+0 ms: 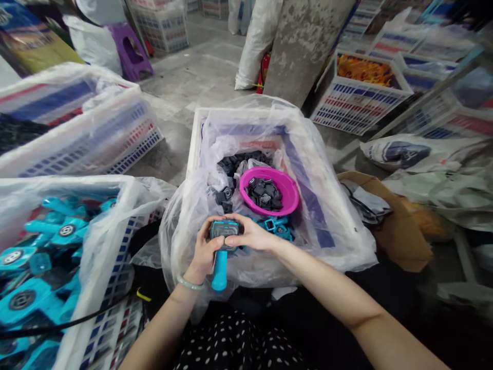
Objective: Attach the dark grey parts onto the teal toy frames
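Between my two hands is a turquoise plastic toy part (220, 267) with a dark block-like top and a rounded handle pointing down toward me. My left hand (206, 246) wraps its left side, thumb on the near face. From the right, my right hand (246, 234) grips the same part, its thumb close to the other thumb. Just beyond lies a magenta bowl (295, 192) holding small dark grey plastic pieces (264, 194). Turquoise parts (279, 227) lie beside the bowl, below its rim. More black pieces (231, 164) sit in the plastic-lined crate (327, 205).
At left, a lined crate (102, 226) holds turquoise toy parts (38, 282). Another crate (127, 118) stands behind it. Orange pieces (362, 69) fill a crate at back right. A concrete pillar (300, 46), a purple stool (129, 49) and a cardboard box (404, 236) stand around.
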{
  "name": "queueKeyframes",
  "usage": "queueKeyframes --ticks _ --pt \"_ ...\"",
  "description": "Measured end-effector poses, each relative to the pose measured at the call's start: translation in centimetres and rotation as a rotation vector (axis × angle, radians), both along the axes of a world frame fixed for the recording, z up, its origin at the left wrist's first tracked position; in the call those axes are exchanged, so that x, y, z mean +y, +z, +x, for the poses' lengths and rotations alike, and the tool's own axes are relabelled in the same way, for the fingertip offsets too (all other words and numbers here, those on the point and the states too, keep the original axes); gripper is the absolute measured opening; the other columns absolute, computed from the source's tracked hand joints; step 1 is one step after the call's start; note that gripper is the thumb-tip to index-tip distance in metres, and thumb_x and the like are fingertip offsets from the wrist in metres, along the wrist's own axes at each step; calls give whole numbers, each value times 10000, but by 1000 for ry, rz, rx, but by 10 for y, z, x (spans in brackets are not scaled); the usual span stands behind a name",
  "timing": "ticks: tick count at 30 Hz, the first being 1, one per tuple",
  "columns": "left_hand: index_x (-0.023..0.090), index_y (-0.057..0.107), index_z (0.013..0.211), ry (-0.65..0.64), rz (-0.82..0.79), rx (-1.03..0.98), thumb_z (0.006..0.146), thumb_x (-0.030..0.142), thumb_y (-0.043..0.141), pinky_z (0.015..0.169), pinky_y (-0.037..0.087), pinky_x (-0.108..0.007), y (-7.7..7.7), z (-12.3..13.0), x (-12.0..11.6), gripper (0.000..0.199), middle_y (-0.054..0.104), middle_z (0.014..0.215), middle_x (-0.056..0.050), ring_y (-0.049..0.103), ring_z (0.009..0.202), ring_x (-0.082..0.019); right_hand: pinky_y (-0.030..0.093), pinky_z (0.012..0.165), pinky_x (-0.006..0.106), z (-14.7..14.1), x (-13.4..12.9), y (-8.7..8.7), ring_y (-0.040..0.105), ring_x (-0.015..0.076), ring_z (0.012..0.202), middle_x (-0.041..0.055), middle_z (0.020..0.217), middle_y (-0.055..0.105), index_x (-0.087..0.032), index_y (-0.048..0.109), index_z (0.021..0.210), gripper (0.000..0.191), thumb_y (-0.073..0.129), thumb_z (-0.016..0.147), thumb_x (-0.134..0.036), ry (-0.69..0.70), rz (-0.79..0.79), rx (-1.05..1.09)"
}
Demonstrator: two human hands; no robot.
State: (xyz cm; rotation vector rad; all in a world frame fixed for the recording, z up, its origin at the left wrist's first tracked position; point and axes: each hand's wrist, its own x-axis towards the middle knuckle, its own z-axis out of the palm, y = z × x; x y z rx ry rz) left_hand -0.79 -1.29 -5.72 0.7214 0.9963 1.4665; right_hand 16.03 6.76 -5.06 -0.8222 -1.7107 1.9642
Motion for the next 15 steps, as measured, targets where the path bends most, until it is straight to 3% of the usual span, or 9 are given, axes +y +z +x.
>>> queueKeyframes --ticks 2,3,4,7,11,15 --pt "192 701 1095 32 -159 -113 686 363 804 833 569 -334 -4 -8 2 454 740 1042 -71 690 971 -266 593 874 297 -11 40 -12 726 182 1016 91 1240 721 -161 578 1385 627 776 870 -459 196 107 -224" --pt "197 698 1129 57 -227 -201 726 402 765 854 576 -359 -3 -12 2 457 746 1074 -82 692 1015 -288 591 866 277 -19 63 -19 733 161 996 85 1211 736 -165 582 1393 484 654 980 -409 232 195 -384" --pt "205 692 1165 79 -283 -304 773 451 714 881 581 -393 -2 -16 3 464 748 1109 -92 690 1064 -309 580 890 258 -29 84 -29 730 143 1014 71 1200 744 -188 585 1396 400 558 1043 -374 154 329 -595" --pt "228 655 1271 53 -397 -578 891 525 580 955 571 -508 7 -24 3 488 736 1209 -112 670 1174 -345 514 1062 374 -67 133 -61 634 226 1251 173 1364 645 -114 557 1408 390 552 1048 -266 -5 481 -874" --pt "258 626 1322 -22 -522 -719 939 491 576 962 557 -608 19 -29 -4 451 708 1300 -114 670 1194 -382 513 1062 519 -104 145 -98 623 273 1241 131 1365 618 -136 619 1307 365 645 1000 -331 -42 568 -1074" --pt "258 664 1260 98 -557 -681 958 512 541 940 596 -540 15 -39 -14 413 754 1177 -92 689 1168 -349 537 1008 423 -103 138 -104 675 271 1174 167 1251 688 -107 568 1347 374 602 1004 -253 -59 660 -1163"
